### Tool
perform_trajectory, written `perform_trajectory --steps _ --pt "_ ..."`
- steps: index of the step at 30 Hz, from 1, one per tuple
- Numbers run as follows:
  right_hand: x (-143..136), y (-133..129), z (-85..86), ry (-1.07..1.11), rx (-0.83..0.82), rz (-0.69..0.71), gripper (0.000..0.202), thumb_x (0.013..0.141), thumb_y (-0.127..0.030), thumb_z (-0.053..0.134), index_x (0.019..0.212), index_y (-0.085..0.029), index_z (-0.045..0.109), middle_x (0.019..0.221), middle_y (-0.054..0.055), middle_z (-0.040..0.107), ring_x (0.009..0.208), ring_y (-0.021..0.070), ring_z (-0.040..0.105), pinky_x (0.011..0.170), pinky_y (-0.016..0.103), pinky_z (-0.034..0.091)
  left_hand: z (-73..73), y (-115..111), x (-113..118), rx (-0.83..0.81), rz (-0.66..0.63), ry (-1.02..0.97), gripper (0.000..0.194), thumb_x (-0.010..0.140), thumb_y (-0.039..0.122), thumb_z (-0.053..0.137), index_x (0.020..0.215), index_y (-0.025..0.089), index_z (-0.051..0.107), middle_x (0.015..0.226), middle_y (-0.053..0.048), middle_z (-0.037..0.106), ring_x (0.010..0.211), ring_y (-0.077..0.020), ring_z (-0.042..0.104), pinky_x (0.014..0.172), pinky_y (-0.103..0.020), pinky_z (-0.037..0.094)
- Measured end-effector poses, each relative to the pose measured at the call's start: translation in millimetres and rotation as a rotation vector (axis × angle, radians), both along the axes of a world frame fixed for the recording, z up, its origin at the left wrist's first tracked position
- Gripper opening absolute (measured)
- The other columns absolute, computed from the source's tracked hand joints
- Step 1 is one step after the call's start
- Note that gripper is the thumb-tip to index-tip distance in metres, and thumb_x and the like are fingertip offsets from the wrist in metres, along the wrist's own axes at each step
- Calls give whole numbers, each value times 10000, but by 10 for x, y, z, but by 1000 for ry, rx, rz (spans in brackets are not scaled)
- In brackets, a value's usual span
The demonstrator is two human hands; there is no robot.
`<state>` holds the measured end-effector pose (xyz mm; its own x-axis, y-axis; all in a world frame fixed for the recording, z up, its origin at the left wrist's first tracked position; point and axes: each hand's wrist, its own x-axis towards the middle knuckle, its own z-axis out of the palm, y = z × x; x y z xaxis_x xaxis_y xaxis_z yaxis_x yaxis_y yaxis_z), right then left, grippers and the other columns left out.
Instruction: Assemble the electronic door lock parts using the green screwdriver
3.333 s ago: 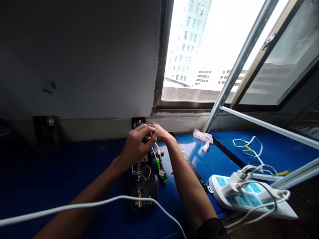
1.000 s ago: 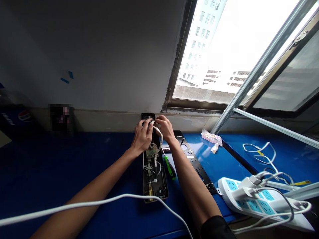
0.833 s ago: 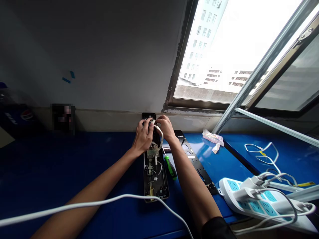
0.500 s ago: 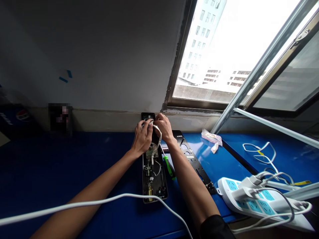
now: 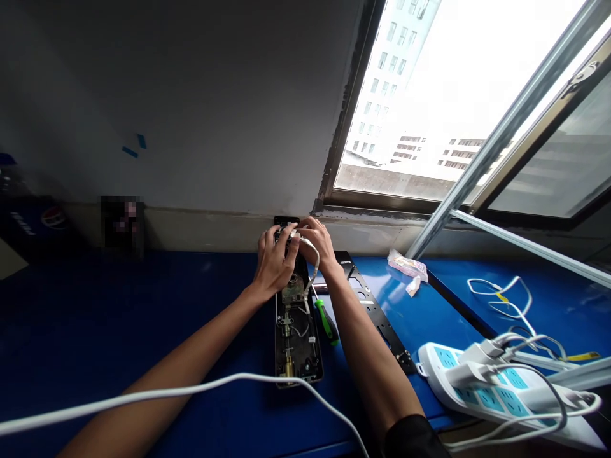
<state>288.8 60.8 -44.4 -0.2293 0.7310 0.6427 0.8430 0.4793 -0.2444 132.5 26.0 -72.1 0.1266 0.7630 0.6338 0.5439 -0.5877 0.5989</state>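
Observation:
A long black housing [image 5: 298, 362] lies open on the blue table, its brass cylinder and metal mechanism showing. Over its upper end, my left hand [image 5: 277, 257] has bent fingers around the end of a white wrapped cable [image 5: 312, 257]. Close against it on the right, my right hand [image 5: 319, 242] is curled at the same spot; whatever its fingertips hold is hidden. The cable loops down into the housing's middle. A green and black screwdriver [image 5: 326, 321] lies right of the housing, beside a black perforated plate [image 5: 370, 305] partly under my right forearm.
A white power strip [image 5: 477, 394] with plugs and cords sits at the right. A white cord [image 5: 210, 383] crosses the foreground. Metal bars [image 5: 477, 159] slant before the window. A pink and clear packet [image 5: 408, 264] lies near the wall.
The view has shifted slightly. The white cable's loop has moved a little to the right, and a small white connector in the housing now lies further right. Both hands stay at the upper end.

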Motion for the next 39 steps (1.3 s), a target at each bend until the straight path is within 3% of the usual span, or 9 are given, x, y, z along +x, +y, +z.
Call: perform_trajectory --steps 3,8,14,17,23,30,32,35,39 --pt "89 -41 114 37 -36 61 222 939 -230 615 889 -204 829 1089 83 711 916 201 641 823 307 484 110 -84 -20 155 -37 17 435 1102 437 358 1429 277 596 1487 -121 486 1431 -300 433 1233 -510 372" --pt "273 -123 308 78 -92 167 193 881 -187 658 832 -181 845 784 26 736 689 140 629 658 248 460 271 -182 -35 348 -179 62 278 1015 237 507 1205 226 709 1268 -104 596 1190 -247 614 1044 -395 544" --pt "349 -243 419 145 -45 234 220 908 -252 691 1050 -206 853 968 52 808 737 151 692 707 262 533 326 -150 -63 403 -189 7 299 1060 223 511 1255 246 736 1164 -58 736 1081 -209 709 993 -353 570" --pt "355 -285 462 159 -7 259 236 953 -272 655 1088 -248 847 1106 55 802 838 168 716 773 280 556 343 -162 -71 387 -208 -21 295 1054 241 546 1276 258 740 1183 -37 779 1080 -206 739 997 -355 579" --pt "361 -312 493 146 -39 258 179 949 -275 689 968 -246 865 1068 65 812 910 203 740 859 319 553 380 -169 -89 354 -156 -110 208 1017 292 631 1134 271 802 1136 -4 820 1032 -219 780 965 -357 609" --pt "501 -338 500 187 -235 193 102 849 -242 798 935 -209 843 1029 68 813 853 191 726 832 341 569 377 -185 -38 284 -198 -220 163 956 283 718 1060 243 838 1061 -30 836 936 -234 805 897 -347 633" --pt "596 -429 577 226 -318 172 285 827 -274 819 1102 -197 806 1095 86 803 850 189 724 806 346 588 367 -216 0 248 -224 -252 179 929 295 756 1071 230 842 1060 -43 836 923 -239 808 866 -331 634" --pt "711 -659 763 278 -461 223 394 933 -374 702 1280 -187 695 1131 105 784 822 168 743 746 323 620 344 -254 51 169 -256 -313 208 902 324 790 1075 222 845 1013 -45 841 860 -235 813 789 -306 639" --pt "736 -981 1021 232 -663 385 367 958 -503 672 1060 -160 750 1021 85 792 864 166 753 774 293 628 307 -281 112 51 -285 -442 248 876 370 816 1051 197 847 935 -48 843 806 -230 815 753 -300 659"
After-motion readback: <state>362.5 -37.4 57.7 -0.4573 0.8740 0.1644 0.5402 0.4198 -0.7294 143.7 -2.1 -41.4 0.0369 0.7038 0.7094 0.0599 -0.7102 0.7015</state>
